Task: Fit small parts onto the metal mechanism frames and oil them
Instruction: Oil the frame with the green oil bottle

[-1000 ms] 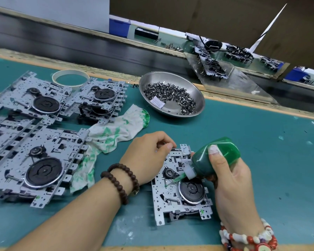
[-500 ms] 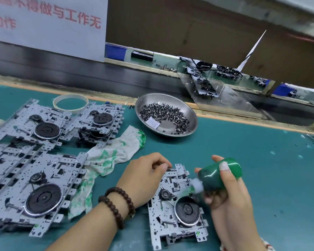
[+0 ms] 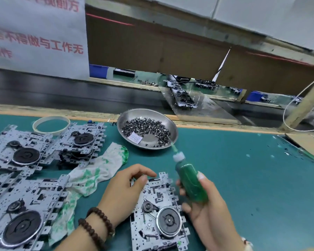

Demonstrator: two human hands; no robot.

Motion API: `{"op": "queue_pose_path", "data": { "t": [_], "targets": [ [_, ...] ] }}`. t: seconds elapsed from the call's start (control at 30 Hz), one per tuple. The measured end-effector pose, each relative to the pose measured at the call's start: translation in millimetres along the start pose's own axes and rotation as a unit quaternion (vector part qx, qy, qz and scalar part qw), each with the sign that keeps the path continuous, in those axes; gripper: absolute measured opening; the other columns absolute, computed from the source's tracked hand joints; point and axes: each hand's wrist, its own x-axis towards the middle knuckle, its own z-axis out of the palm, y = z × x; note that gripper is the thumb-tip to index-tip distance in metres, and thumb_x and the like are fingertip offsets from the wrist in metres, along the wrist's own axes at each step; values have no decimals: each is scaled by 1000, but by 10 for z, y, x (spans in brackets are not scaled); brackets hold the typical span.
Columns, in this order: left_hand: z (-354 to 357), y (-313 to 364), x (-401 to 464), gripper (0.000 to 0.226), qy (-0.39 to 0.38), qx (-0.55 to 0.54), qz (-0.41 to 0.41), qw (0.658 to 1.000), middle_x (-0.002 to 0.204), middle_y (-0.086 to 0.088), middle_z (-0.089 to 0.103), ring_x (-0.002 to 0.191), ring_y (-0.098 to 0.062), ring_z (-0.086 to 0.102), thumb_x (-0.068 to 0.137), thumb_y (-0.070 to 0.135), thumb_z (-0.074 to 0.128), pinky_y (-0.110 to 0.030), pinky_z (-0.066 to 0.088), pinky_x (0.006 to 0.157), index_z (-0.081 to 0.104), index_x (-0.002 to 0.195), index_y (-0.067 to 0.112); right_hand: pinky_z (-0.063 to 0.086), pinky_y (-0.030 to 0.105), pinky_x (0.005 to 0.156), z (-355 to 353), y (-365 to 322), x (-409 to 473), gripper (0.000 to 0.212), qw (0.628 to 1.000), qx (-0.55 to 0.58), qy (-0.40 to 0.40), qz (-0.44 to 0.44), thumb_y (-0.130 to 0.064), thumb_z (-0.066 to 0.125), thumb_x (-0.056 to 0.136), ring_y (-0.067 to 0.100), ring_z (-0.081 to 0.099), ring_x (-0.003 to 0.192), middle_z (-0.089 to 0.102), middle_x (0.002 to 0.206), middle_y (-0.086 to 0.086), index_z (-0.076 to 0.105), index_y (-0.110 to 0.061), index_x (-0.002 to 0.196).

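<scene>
The green mat [image 3: 243,178] runs back to a wooden strip along its far edge, with a dark conveyor belt [image 3: 62,91] behind it; to the right of the hands the mat lies bare but for a few specks near its right edge, where a cardboard sheet [image 3: 306,144] overlaps the corner. The left side is crowded: finished metal frames [image 3: 25,205] lie stacked and overlapping from the near-left corner up to a tape ring [image 3: 51,125], and a green-stained white rag [image 3: 91,174] lies between them and the hands, one end tucked under the stack. A steel dish [image 3: 172,131] holding small dark parts [image 3: 147,127] and a paper slip sits near the far edge, just beyond the bottle's tip. The frame being worked on [image 3: 158,214] lies flat at the near edge, between the two wrists. The left hand [image 3: 123,192], a bead bracelet on its wrist, rests on the frame's upper left corner with fingers loosely curled and the thumb tip on the metal; whether it pinches a part cannot be told. The right hand [image 3: 207,211] is wrapped round a green oil bottle [image 3: 190,182], thumb along its right side, nozzle tilted up and away toward the dish, clear of the frame
</scene>
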Motion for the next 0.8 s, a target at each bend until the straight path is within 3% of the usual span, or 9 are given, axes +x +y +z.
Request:
{"op": "queue_pose_path", "data": {
  "t": [0.07,0.13,0.17,0.23,0.3,0.43,0.57,0.67,0.8],
  "targets": [
    [-3,-14,-3,32,10,-12,-2,1000,83,3,66,78,3,54,90,10,54,-3,37,65,66,76,36,49,20,53,-51,-23,6,34,999,17,-23,-33,-24,62,68,10,65,69,72,92,9,67,-9,99],
    [-4,-11,1,32,12,-22,-9,1000,83,0,67,77,2,55,89,9,55,-4,37,65,67,75,36,50,16,69,-80,19,26,29,987,-130,10,-93,-2,65,76,6,66,86,71,103,3,63,-13,103],
    [-4,-12,1,33,14,-27,-12,999,83,0,67,76,1,55,89,9,55,-5,37,64,68,74,36,48,13,73,-87,63,43,35,963,-230,52,-132,3,67,78,-1,63,91,69,105,-3,60,-20,103],
    [0,-16,-2,34,17,-36,-14,999,81,1,67,75,1,56,88,8,56,-8,37,64,68,73,36,44,9,76,-88,114,52,40,916,-329,126,-190,2,67,79,-9,57,93,62,106,-14,53,-29,100],
    [7,-17,-12,34,17,-40,-15,999,80,3,67,75,0,56,88,9,57,-11,38,65,68,73,36,42,10,79,-100,123,50,41,896,-364,151,-206,-2,67,80,-7,57,92,58,106,-17,48,-34,97],
    [21,-19,-33,30,15,-24,-23,999,82,5,67,79,-2,56,90,11,55,-14,40,67,67,76,35,44,25,88,-123,149,56,38,846,-515,70,-122,-20,65,85,7,55,100,58,105,-13,38,-44,98],
    [9,-19,-43,29,12,-18,-25,999,82,5,65,76,-2,55,90,12,55,-11,38,64,66,78,36,45,28,92,-108,126,56,39,843,-518,66,-130,-22,66,84,8,57,101,61,105,-13,40,-41,105],
    [4,-15,-47,28,12,-16,-20,1000,80,4,64,73,1,54,90,11,54,-5,38,62,66,79,35,41,20,89,-122,115,43,42,842,-520,53,-134,-21,65,85,1,55,101,57,104,-22,40,-40,113],
    [-21,-8,-51,27,15,-23,-21,999,80,-1,63,70,-3,53,89,10,55,-4,38,61,66,80,33,39,18,95,-160,105,-67,44,886,-429,76,-156,-12,61,87,-5,47,110,50,120,-23,43,-37,118]
  ]
}}
